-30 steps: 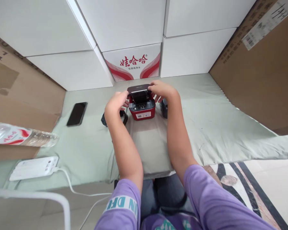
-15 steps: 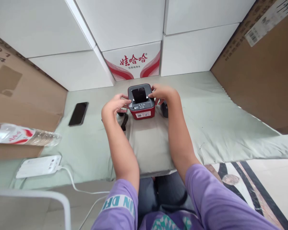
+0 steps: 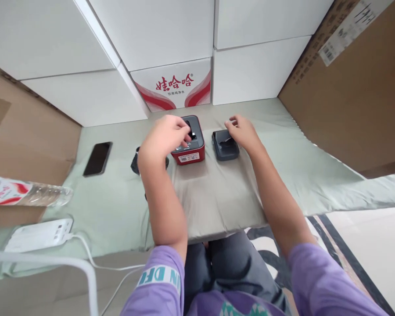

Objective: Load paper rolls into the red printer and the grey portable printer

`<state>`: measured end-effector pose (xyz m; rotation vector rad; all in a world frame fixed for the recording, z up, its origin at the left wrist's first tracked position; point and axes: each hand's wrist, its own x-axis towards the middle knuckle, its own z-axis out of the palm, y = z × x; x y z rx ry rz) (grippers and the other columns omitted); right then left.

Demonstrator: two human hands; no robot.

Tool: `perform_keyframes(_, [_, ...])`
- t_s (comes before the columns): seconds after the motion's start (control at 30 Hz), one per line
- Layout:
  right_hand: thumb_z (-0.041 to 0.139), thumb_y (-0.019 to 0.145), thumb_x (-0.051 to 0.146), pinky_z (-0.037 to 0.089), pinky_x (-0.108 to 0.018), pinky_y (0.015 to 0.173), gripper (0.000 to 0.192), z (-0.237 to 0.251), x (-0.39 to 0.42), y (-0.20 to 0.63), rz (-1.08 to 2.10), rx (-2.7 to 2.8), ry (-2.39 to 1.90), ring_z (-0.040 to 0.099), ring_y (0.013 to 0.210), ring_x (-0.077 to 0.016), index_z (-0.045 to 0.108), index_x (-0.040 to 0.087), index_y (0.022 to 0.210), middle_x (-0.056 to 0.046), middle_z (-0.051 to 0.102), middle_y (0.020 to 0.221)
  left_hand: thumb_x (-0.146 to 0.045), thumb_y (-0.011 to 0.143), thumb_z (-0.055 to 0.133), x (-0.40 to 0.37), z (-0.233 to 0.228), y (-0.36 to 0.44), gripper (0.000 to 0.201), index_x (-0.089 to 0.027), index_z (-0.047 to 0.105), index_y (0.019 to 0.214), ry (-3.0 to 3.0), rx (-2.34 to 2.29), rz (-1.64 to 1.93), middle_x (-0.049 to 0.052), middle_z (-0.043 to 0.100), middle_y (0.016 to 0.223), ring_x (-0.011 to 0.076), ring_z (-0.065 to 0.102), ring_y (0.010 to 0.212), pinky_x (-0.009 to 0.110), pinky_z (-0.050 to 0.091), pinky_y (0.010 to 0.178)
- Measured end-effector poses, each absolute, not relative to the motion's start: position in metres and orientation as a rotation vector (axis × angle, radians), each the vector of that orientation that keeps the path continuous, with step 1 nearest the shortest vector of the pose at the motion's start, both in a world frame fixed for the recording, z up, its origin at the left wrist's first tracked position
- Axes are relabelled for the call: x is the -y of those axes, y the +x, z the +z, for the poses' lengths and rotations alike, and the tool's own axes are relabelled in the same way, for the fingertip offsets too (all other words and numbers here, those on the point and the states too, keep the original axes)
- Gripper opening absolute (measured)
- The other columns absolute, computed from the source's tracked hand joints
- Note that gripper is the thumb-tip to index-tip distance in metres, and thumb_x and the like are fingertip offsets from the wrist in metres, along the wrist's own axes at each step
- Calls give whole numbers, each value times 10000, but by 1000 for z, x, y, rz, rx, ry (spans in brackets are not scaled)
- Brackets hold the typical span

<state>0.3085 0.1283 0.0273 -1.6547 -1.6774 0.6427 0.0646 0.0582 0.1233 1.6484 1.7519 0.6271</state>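
A small red device with a dark grey top (image 3: 190, 149) stands on the pale green cloth (image 3: 217, 193) in front of me. My left hand (image 3: 163, 138) rests on its top, fingers curled over the lid. Just to its right lies a dark grey flat device (image 3: 225, 145); my right hand (image 3: 242, 131) lies over its far right edge with fingers spread, touching it. A black object (image 3: 135, 162) lies partly hidden under my left wrist.
A black phone (image 3: 98, 158) lies on the cloth to the left. A water bottle (image 3: 26, 193) lies on a cardboard box at far left, a white power strip (image 3: 36, 235) below it. White boxes (image 3: 171, 83) form the back wall; a big cardboard box (image 3: 355, 96) stands at right.
My right hand left the red device and moved right onto the dark grey device. My left hand moved from the red device's side onto its closed top.
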Motion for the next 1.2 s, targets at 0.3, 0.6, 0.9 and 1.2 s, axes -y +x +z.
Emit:
perform_keyframes(0.3, [300, 1050, 633, 404, -349, 1220, 639, -59, -135, 325, 944, 1460, -1260, 582, 1415, -180, 587, 176, 1392, -151, 629, 1512, -88, 899, 549, -67, 51, 168, 383, -111, 596, 1278, 1793, -1692, 349, 263, 705, 1281, 404, 688, 1202, 470, 527, 996])
perform_keyframes(0.6, [281, 1019, 753, 360, -393, 1261, 767, -57, -133, 323, 842, 1515, -1368, 449, 1546, -207, 455, 218, 1541, -157, 452, 1671, -198, 913, 616, -44, -44, 172, 682, -221, 311, 1522, 1730, -1614, 988, 145, 490, 1641, 271, 504, 1503, 377, 454, 1223])
perform_keyframes(0.9, [246, 1004, 791, 399, -413, 1225, 830, -48, -126, 318, 844, 1480, -1451, 489, 1513, -244, 375, 228, 1599, -184, 484, 1635, -140, 805, 655, -51, -40, 169, 796, -154, 355, 1543, 1703, -1740, 801, 201, 548, 1583, 385, 573, 1425, 476, 475, 1202])
perform_keyframes(1.2, [327, 1008, 707, 455, -421, 1166, 712, -40, -124, 321, 976, 1418, -1450, 540, 1446, -238, 401, 257, 1555, -145, 565, 1552, -157, 777, 681, -42, -49, 175, 1035, -95, 169, 1675, 1780, -1714, 802, 262, 435, 1643, 387, 448, 1529, 461, 407, 1256])
